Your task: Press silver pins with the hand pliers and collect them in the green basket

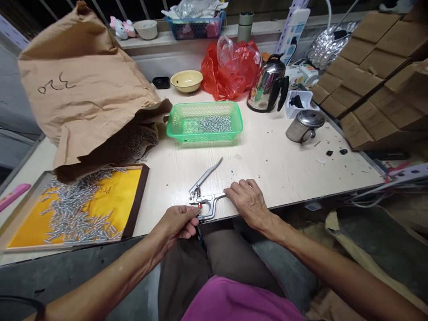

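Observation:
A silver plier-like hand press (211, 206) lies at the table's front edge, its lever raised at an angle with a small spring beneath. My right hand (249, 200) is closed around the end of its lower handle. At the curved jaw, my left hand (179, 220) is closed with thumb and forefinger pinched together. A small red part (199, 206) shows in the jaw beside those fingertips; what the fingers themselves hold is hidden. Behind the press, a green basket (204, 137) contains many small metal pieces (216, 124).
To the left, a yellow-lined tray (135, 200) bears a heap of similar metal pieces (80, 205), spilling from a large brown paper bag (90, 80). A kettle (267, 84), a lidded metal mug (302, 127), a red plastic bag (227, 71) and a cream bowl (186, 81) stand farther back.

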Tool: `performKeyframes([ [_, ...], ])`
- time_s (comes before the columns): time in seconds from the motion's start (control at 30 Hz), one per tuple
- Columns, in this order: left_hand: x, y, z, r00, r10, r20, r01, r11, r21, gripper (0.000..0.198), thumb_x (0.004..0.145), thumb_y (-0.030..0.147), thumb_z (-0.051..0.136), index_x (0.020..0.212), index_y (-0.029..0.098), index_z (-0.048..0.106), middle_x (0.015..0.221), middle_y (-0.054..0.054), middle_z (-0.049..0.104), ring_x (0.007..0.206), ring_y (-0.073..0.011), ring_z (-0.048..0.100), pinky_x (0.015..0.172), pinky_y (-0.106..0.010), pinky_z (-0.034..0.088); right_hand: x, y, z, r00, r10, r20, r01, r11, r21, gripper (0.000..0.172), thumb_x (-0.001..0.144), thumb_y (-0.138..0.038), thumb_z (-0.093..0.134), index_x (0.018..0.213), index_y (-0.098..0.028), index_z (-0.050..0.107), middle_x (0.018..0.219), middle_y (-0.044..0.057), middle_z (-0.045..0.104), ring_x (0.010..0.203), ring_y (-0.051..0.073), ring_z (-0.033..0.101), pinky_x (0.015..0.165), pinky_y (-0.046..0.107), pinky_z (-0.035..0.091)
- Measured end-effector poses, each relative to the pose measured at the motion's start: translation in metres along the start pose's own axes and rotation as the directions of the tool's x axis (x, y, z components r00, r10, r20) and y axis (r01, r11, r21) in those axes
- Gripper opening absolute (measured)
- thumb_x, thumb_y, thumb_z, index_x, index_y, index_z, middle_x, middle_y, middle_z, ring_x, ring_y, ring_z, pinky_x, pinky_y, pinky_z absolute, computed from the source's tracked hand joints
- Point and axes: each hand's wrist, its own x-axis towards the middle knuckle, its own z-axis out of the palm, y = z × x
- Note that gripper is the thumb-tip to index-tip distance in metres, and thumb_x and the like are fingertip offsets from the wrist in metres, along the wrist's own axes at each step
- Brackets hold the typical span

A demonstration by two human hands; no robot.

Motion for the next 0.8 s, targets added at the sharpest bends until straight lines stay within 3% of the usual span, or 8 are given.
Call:
performKeyframes([
  [0.13,-0.003,-0.002,0.005,0.997,0.059,-0.041,-0.059,0.998,0.01,0.047,0.058,0.05,0.073,0.082,0.013,0.058,0.051,0.005,0.058,0.033,-0.0068,0.049,0.033,-0.017,0.033,-0.003,-0.002,0.002,1.0,0.018,-0.004,-0.018,1.0,-0.007,0.027,0.087,-0.005,0.041,0.097,-0.019,0.061,0.081,0.005,0.056,0.078,0.02,0.042,0.073,0.035,0.025],
  [0.3,-0.003,0.001,0.008,1.0,-0.009,-0.012,0.009,1.0,0.018,0.035,0.065,0.041,0.071,0.078,0.013,0.056,0.05,0.004,0.058,0.033,-0.0069,0.05,0.033,-0.016,0.035,-0.005,-0.002,0.0,0.999,0.031,0.011,-0.031,0.999,-0.015,0.028,0.088,-0.006,0.039,0.097,-0.019,0.062,0.081,0.004,0.056,0.077,0.019,0.041,0.074,0.035,0.025],
  [0.47,-0.004,-0.005,0.012,0.994,0.088,-0.065,-0.087,0.996,0.025,0.034,0.069,0.043,0.067,0.083,0.013,0.055,0.05,0.004,0.057,0.033,-0.0084,0.052,0.033,-0.017,0.036,-0.005,-0.003,-0.005,0.998,0.05,0.037,-0.05,0.999,-0.007,0.026,0.089,-0.008,0.04,0.097,-0.019,0.062,0.083,0.005,0.057,0.078,0.019,0.041,0.075,0.035,0.025],
  [0.67,-0.003,0.01,0.005,0.997,-0.05,0.06,0.042,0.99,0.132,0.035,0.065,0.041,0.071,0.079,0.013,0.056,0.052,0.002,0.06,0.04,-0.0107,0.057,0.038,-0.018,0.042,-0.005,-0.005,-0.005,0.997,0.065,0.044,-0.064,0.998,-0.006,0.026,0.089,-0.008,0.041,0.098,-0.019,0.062,0.084,0.007,0.058,0.079,0.02,0.041,0.075,0.036,0.026],
  [0.8,-0.003,0.018,0.004,0.995,-0.077,0.065,0.064,0.982,0.18,0.034,0.064,0.039,0.072,0.08,0.012,0.057,0.051,0.002,0.06,0.041,-0.0119,0.059,0.039,-0.019,0.043,-0.005,-0.002,-0.01,0.99,0.082,0.116,-0.085,0.996,0.024,0.022,0.089,-0.011,0.042,0.097,-0.019,0.062,0.088,0.007,0.058,0.083,0.021,0.045,0.077,0.037,0.029],
])
